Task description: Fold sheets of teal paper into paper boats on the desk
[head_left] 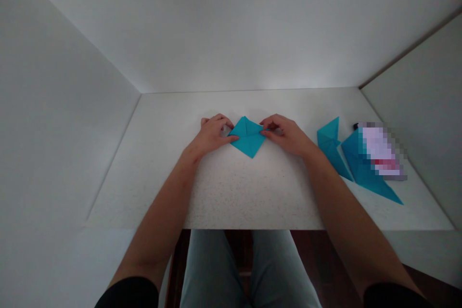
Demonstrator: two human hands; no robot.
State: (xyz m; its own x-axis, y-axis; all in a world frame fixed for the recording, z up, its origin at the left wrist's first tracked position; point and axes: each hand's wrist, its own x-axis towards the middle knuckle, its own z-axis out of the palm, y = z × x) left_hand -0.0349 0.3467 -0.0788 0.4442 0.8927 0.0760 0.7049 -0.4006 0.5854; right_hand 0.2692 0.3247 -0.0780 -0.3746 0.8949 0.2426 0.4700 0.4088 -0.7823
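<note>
A blue sheet of origami paper, folded into a diamond with creases across its middle, lies on the white tabletop in front of me. My left hand pinches its left corner, thumb on top and fingers behind the edge. At the opposite corner, my right hand grips the paper between thumb and fingertips. One point of the diamond faces me and another faces the wall. The underside of the paper is hidden.
To the right lie a folded blue paper piece and a larger blue paper piece, partly covered by a blurred patch over a pale object. White walls enclose the table at the back and sides. My legs are below its front edge.
</note>
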